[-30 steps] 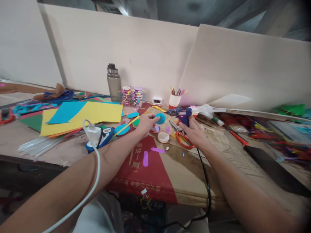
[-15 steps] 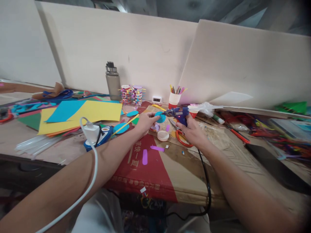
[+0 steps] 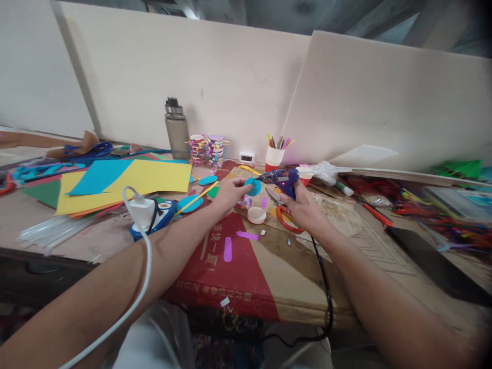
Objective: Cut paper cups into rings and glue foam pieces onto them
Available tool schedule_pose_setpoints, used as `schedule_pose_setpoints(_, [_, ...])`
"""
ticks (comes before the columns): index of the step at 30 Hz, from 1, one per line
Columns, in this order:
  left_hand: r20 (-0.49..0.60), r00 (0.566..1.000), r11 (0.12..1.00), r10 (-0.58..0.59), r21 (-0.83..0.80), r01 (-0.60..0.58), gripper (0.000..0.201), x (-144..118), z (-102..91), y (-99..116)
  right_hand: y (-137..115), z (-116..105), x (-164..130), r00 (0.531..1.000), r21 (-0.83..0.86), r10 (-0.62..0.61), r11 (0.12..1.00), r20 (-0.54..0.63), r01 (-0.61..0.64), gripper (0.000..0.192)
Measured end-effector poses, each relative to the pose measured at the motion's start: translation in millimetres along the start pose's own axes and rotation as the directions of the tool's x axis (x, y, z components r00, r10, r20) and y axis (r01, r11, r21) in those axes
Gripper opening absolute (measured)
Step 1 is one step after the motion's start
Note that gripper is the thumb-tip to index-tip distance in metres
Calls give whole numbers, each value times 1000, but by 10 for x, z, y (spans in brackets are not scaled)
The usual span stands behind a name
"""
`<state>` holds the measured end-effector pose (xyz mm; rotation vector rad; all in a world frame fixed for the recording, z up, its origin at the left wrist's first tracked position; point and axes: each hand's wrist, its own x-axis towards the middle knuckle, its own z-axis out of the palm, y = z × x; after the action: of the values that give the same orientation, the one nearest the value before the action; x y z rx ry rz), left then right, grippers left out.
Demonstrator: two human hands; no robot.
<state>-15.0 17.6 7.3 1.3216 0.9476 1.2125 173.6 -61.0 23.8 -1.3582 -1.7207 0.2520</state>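
Observation:
Between the thumb and fingers of my left hand [image 3: 231, 195] is a blue paper disc [image 3: 253, 187], held up over the cardboard. My right hand [image 3: 302, 205] is wrapped round the handle of a blue glue gun [image 3: 282, 178], its nozzle pointing left at the disc. Whether the tip touches the paper I cannot tell. A clear glue stick pokes out of the gun's back, and a black cord hangs below. Under my hands lie a small white round lid [image 3: 257, 215], orange-handled scissors [image 3: 289, 221] and purple paper strips [image 3: 228, 249].
At the left are yellow sheets [image 3: 154, 177], a blue power strip [image 3: 163, 212] with a white plug, and clear glue sticks [image 3: 49, 233]. A bottle [image 3: 177, 130], decorated cup stacks [image 3: 199, 150] and a cup of pens [image 3: 274, 156] stand behind. A black slab [image 3: 434, 264] lies right.
The view has shifted very slightly. Both hands keep their places, with the glue gun's nozzle still at the blue disc.

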Motion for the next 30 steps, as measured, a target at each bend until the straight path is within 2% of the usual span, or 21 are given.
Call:
schedule_pose_setpoints(9, [-14,1000,1000,24,-6,-24,19,14,5,-9,-8,17,-5,1000,32,0,999,-11,0,45])
schedule_pose_setpoints(14, [-16,1000,999,13,-36,-13,21,21,-2,-4,-4,32,-16,999,-2,40,999,-7,-40,44])
schedule_pose_setpoints(20, [7,1000,1000,20,0,-20,27,14,-16,-27,-7,23,-19,1000,29,24,999,-14,-24,45])
schedule_pose_setpoints(30, [5,999,999,37,30,-37,30,34,-46,-29,-35,-12,-31,999,-38,31,999,-23,-32,47])
